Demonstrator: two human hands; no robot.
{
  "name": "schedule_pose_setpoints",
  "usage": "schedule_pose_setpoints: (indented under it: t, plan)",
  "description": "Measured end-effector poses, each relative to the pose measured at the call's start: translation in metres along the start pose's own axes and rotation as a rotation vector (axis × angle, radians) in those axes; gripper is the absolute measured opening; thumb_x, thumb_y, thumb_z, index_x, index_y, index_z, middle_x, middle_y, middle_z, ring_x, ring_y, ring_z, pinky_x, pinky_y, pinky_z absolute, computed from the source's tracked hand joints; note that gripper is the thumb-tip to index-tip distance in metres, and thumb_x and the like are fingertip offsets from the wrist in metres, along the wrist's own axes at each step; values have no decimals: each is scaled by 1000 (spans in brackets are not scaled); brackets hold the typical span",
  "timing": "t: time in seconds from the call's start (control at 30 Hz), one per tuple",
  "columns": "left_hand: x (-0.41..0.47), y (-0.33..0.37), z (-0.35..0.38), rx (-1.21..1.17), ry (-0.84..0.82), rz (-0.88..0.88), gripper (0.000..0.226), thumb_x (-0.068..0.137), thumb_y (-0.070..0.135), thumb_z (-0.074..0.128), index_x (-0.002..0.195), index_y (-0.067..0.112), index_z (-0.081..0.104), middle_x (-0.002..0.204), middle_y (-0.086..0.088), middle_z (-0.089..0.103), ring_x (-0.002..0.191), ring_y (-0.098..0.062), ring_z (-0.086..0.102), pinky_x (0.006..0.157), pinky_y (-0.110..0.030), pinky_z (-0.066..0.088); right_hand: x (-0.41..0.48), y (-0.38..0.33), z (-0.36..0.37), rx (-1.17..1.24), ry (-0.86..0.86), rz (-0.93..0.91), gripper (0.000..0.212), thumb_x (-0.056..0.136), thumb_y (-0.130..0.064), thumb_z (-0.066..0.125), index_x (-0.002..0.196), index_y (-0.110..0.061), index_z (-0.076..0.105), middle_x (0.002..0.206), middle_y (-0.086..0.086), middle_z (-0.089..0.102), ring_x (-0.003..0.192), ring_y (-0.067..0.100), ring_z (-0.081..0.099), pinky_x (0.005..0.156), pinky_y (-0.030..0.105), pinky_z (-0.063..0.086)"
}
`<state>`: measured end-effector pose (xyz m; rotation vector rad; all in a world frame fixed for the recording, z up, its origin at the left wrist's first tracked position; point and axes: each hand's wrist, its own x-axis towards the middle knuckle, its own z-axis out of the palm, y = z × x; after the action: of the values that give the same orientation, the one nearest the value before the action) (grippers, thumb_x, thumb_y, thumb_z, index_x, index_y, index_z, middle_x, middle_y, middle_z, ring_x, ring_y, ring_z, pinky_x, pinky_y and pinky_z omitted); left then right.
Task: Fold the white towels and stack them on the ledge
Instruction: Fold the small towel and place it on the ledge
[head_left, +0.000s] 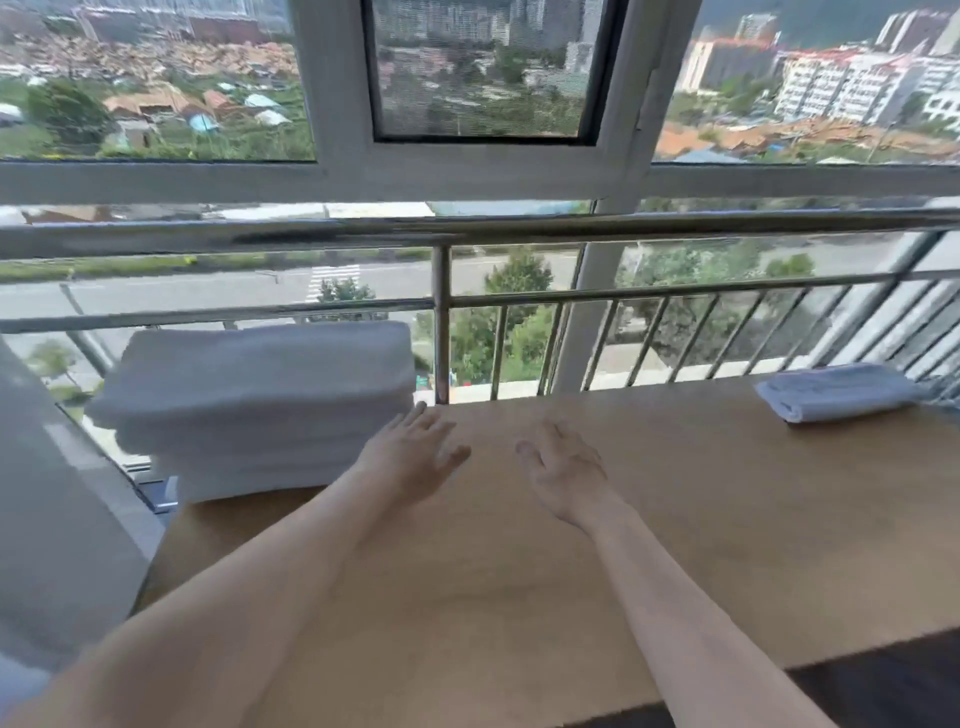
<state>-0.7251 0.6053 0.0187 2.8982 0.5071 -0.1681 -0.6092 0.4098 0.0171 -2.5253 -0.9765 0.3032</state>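
Though empty, hands (415, 453) (567, 480) over ledge (727, 509).

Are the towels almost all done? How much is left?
Done: a tall stack of folded white towels sits at the left end of the wooden ledge. In hand: nothing; the left hand and right hand are both open above the wood. Left: one folded towel lies apart at the far right, probably waiting to join the stack. No unfolded towel is in view.
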Motion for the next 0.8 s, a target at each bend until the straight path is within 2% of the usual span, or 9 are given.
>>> schedule_pose_setpoints:
  t: [0.17, 0.3, 0.5, 0.8]
  plan:
    - [3, 117, 34, 37, -23, 122, 58, 102, 59, 24, 153, 32, 31, 165, 3, 19, 153, -17, 11, 120, -38, 15, -79, 128, -27, 51, -71, 163, 57, 105, -45, 35, 158, -28, 19, 167, -7, 5, 153, 14, 3, 122, 39, 15]
    - [0, 198, 54, 93, -54, 231, 58, 103, 59, 23, 154, 34, 28, 165, 3, 22, 153, -19, 9, 122, -38, 10, -127, 207, -48, 119, -97, 306, 57, 106, -44, 33, 158, -29, 16, 167, -9, -1, 153, 14, -5, 120, 35, 10]
    - [18, 292, 67, 138, -48, 334, 60, 101, 61, 24, 156, 37, 21, 164, 4, 23, 153, -19, 11, 122, -37, 9, -167, 272, -80, 179, 5, 346, 56, 106, -45, 33, 157, -26, 20, 167, -6, 6, 153, 15, -1, 122, 38, 10]
    - [96, 402, 106, 130, -20, 418, 60, 99, 65, 22, 155, 42, 23, 162, 1, 28, 151, -22, 19, 121, -39, 14, -188, 358, -141, 61, 18, 404, 58, 105, -51, 29, 158, -29, 18, 166, -11, 8, 153, 14, 1, 123, 43, 12]
